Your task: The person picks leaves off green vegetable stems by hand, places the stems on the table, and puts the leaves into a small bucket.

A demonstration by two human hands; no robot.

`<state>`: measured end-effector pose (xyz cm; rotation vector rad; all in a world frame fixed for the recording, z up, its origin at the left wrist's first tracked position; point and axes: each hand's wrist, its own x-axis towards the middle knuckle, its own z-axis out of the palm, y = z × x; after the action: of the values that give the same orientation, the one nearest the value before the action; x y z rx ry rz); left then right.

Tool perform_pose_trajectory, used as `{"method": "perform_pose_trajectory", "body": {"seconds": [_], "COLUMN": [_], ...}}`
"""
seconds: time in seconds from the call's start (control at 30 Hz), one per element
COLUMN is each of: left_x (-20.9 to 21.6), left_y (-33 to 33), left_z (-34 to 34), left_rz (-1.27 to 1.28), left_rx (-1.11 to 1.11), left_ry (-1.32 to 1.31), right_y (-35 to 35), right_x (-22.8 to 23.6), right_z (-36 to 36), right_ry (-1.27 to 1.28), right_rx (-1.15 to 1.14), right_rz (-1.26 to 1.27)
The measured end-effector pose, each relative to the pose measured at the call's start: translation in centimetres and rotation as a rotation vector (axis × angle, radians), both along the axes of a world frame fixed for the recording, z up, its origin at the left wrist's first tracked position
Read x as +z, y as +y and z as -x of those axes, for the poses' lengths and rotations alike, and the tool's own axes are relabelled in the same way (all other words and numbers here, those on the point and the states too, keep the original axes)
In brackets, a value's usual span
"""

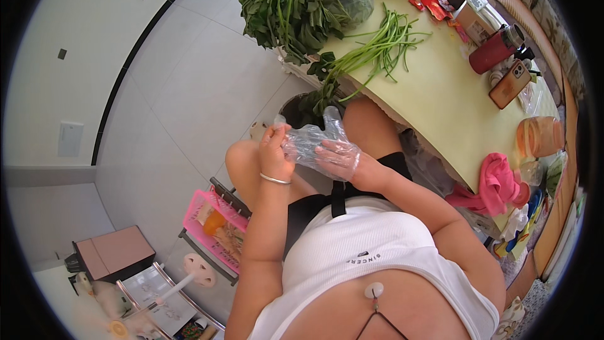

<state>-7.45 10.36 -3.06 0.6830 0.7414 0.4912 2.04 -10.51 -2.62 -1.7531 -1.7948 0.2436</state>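
A clear plastic disposable glove (306,141) stretches between my two hands above my lap. With fingers closed, my left hand (275,151) pinches the glove's loose end; a silver bangle circles that wrist. My right hand (338,158) is partly inside the glove, its fingers loosely extended, and empty glove fingers stick out past them. Beyond my hands, a dark bin (302,112) with green leaves in it stands on the floor by the table. Trimmed green stems (384,50) lie on the table's near left part, beside a large leafy bunch (296,9) partly in a clear bag.
The pale yellow table (434,110) runs to my right. On it are a red thermos (497,49), a phone (510,84), a pink cloth (494,182) and an orange-tinted container (539,136). A pink basket (215,230) stands at my left, near a white stand (198,269).
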Motion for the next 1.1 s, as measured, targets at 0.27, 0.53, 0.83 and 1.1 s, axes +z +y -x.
{"method": "perform_pose_trajectory", "body": {"seconds": [0.27, 0.53, 0.83, 1.1], "left_x": [0.3, 6.3, 0.0, -0.6], "left_y": [0.2, -5.3, -5.8, -6.6], "left_z": [1.4, -0.9, -1.8, -0.6], "left_rz": [-0.498, -1.622, -1.382, -1.286], "left_rx": [-0.096, -0.459, -0.64, -0.479], "left_ry": [0.255, 0.221, 0.322, 0.316], "right_y": [-0.5, 0.2, -0.2, 0.5], "right_x": [1.3, 0.6, -1.9, -2.4], "right_z": [0.4, -1.0, -0.2, 0.4], "right_ry": [-0.094, -0.312, -0.339, 1.077], "right_rx": [-0.038, -0.044, -0.016, -0.43], "right_rz": [0.032, 0.133, 0.311, 0.182]}}
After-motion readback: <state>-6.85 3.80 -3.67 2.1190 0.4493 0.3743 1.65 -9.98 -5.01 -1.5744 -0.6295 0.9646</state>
